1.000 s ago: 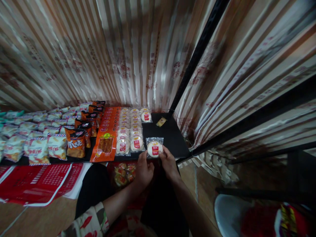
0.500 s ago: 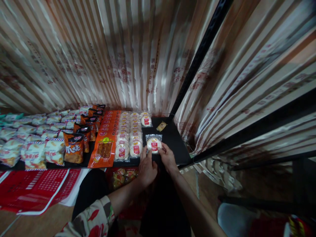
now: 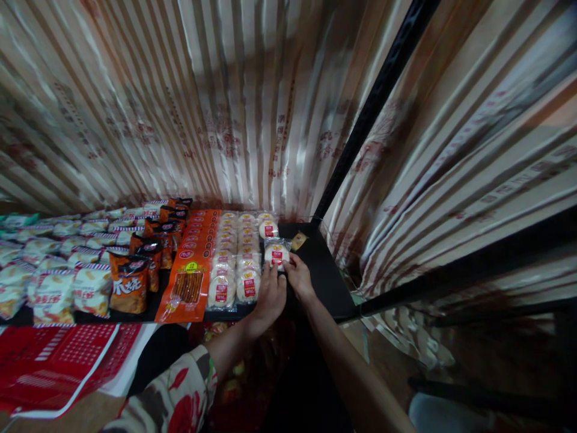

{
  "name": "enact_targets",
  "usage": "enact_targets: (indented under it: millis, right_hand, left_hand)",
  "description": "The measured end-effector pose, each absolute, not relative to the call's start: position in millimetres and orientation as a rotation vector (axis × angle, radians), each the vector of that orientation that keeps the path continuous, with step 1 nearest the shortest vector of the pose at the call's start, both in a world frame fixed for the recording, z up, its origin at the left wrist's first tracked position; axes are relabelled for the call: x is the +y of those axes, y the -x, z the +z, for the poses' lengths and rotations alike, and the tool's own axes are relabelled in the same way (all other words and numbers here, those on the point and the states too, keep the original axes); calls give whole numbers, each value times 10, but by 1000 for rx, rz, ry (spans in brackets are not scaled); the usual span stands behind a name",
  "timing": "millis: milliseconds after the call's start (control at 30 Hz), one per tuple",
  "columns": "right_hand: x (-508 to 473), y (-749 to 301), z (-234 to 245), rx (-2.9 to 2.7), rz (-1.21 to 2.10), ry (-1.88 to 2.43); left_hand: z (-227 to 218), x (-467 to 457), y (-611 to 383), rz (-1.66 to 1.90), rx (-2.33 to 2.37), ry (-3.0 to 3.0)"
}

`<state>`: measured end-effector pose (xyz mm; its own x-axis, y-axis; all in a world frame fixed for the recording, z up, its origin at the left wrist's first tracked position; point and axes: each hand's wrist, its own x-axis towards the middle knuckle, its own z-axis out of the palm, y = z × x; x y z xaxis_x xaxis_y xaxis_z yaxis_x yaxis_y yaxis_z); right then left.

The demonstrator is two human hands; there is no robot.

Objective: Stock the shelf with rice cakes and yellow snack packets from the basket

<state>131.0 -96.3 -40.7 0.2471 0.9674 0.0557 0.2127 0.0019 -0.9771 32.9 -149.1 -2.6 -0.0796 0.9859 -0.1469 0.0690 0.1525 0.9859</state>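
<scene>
Between both my hands is a packaged round white rice cracker (image 3: pixel 277 252) with a red label, over the black shelf (image 3: pixel 322 264). My left hand (image 3: pixel 270 296) grips its near left edge with the fingertips. On its near right edge, the fingers of my right hand (image 3: pixel 298 278) are closed. Just beyond lies another cracker pack (image 3: pixel 268 227) of the same kind. To the left, two columns of these cracker packs (image 3: pixel 248 285) run from front to back. A small yellowish packet (image 3: pixel 299 240) rests by the back right corner.
Left of the crackers lie flat orange snack packs (image 3: pixel 187 288), then orange-black bags (image 3: pixel 128 282) and rows of white bags (image 3: pixel 54 294). A black post (image 3: pixel 360 138) rises at the back right before a pleated curtain (image 3: pixel 252 120). A red basket (image 3: pixel 58 361) sits below left.
Both my hands have moved the cracker pack away from me, toward the pack at the back. The view has shifted slightly.
</scene>
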Motion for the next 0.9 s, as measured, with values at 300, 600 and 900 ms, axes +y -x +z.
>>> enact_targets:
  millis: [300, 600, 900]
  right_hand:
    - [-608, -1318, -358, -1342, 761, 1625]
    - [-425, -1309, -319, -1472, 772, 1643]
    - [-304, -1353, -292, -1587, 680, 1789]
  left_hand:
    - [-17, -1116, -407, 1036, 1429, -1119]
    - [135, -956, -422, 781, 1529, -1307]
    - [39, -807, -460, 697, 1597, -1390]
